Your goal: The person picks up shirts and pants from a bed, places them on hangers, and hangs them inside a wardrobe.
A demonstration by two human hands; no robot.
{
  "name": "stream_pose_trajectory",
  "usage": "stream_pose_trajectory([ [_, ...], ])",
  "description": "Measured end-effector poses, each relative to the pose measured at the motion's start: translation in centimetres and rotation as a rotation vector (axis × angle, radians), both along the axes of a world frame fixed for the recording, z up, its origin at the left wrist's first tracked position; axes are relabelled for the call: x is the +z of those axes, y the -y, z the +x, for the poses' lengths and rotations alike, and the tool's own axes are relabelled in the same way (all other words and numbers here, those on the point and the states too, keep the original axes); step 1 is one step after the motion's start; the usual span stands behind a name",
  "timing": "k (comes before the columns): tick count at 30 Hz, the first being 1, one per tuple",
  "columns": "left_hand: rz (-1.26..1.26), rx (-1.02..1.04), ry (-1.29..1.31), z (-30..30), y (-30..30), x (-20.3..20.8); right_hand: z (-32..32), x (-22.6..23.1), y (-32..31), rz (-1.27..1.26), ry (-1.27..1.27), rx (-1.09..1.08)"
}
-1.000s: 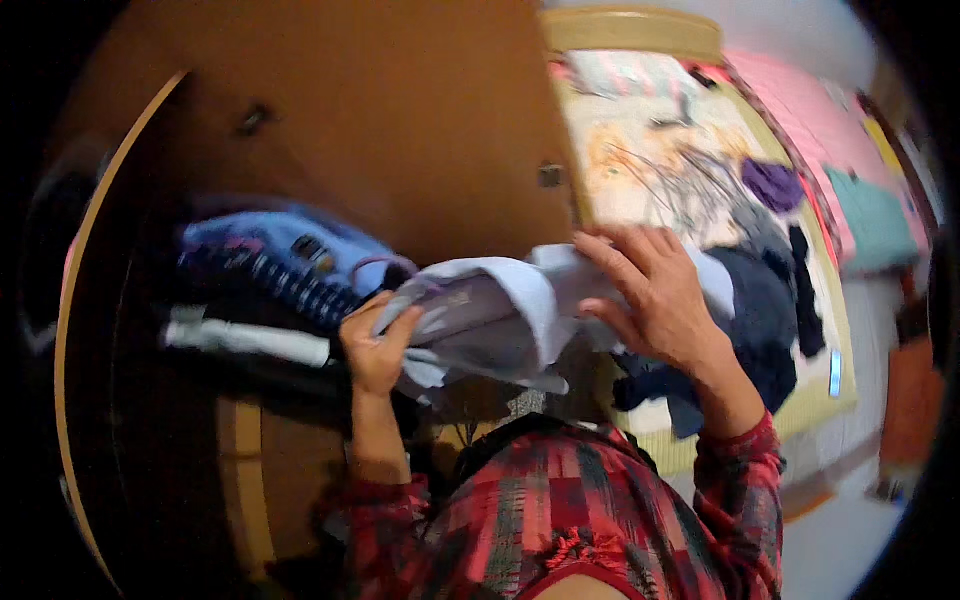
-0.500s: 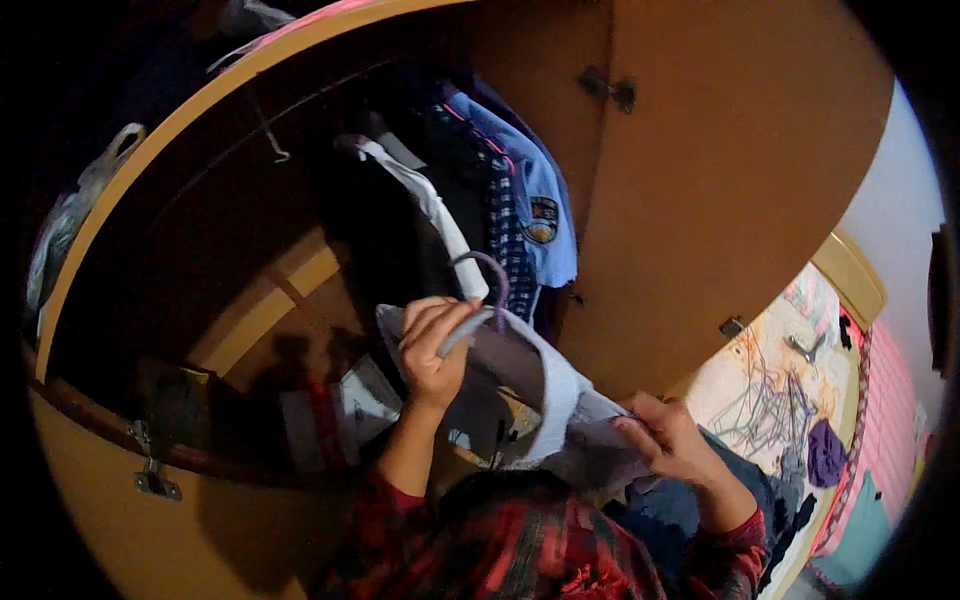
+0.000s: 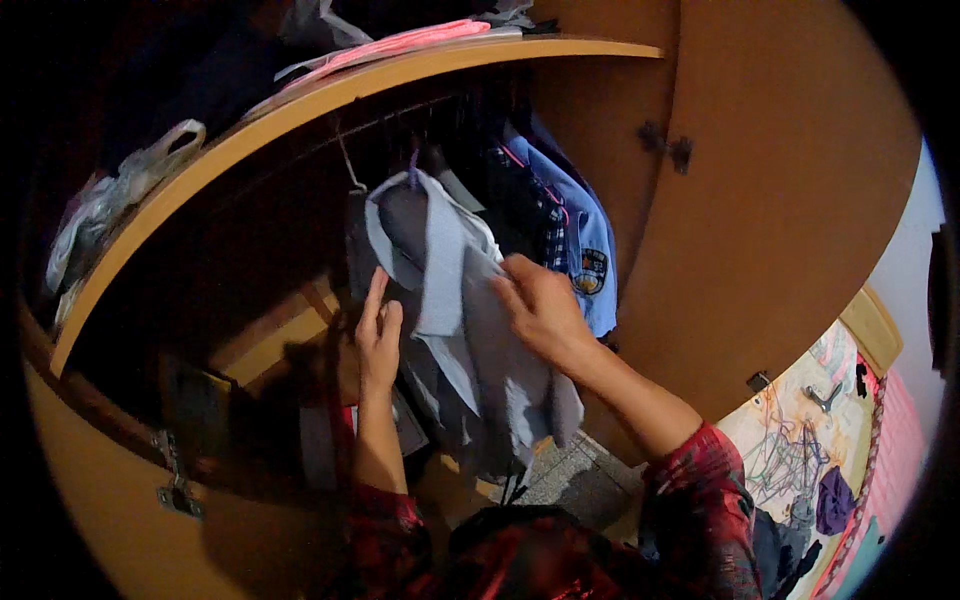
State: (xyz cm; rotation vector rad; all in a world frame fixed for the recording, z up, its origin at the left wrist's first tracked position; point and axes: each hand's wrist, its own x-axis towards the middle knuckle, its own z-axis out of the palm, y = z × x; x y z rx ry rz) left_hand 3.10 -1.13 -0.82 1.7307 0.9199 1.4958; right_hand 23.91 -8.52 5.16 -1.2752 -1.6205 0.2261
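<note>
Where the shelf board [image 3: 560, 47] curves across the head view, a grey shirt [image 3: 437, 285] hangs below its middle, with a purple hook [image 3: 414, 168] rising from the collar towards the board's underside; whether that hook bears on the rail is too dark to tell. Well below the board, the left hand [image 3: 378, 345] is at the shirt's left front edge, its index finger stretched and thumb apart, with no cloth visible between them, perhaps to keep that side from swinging. The right hand [image 3: 545, 312], also beneath the board, seems to pinch the shoulder cloth between thumb and fingers, likely to keep the shirt steady and turned sideways. A white garment [image 3: 483, 232] and a blue shirt [image 3: 592, 235] hang under the board's right part, probably set in a row to save room.

The grey shirt looks thin and soft: its paler collar stands open around a dark inside, the front edge falls in a loose strip, and the lower hem bunches in creases, slightly blurred.
</note>
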Motion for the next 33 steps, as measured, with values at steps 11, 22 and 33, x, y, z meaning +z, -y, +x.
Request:
stream_pose_trajectory([
  [11,0.138,0.205,-0.051,-0.4,1.7,-1.8,-7.6,2.9,-15.2,0.093,0.146,-0.191],
  [22,0.026,0.046,0.012,1.1,3.0,-4.4,-4.9,-1.0,-13.5,-0.021,0.301,-0.227],
  [33,-0.351,-0.661,-0.729,7.2,4.9,-12.8,4.6,-14.1,8.4,0.074,0.432,-0.047],
])
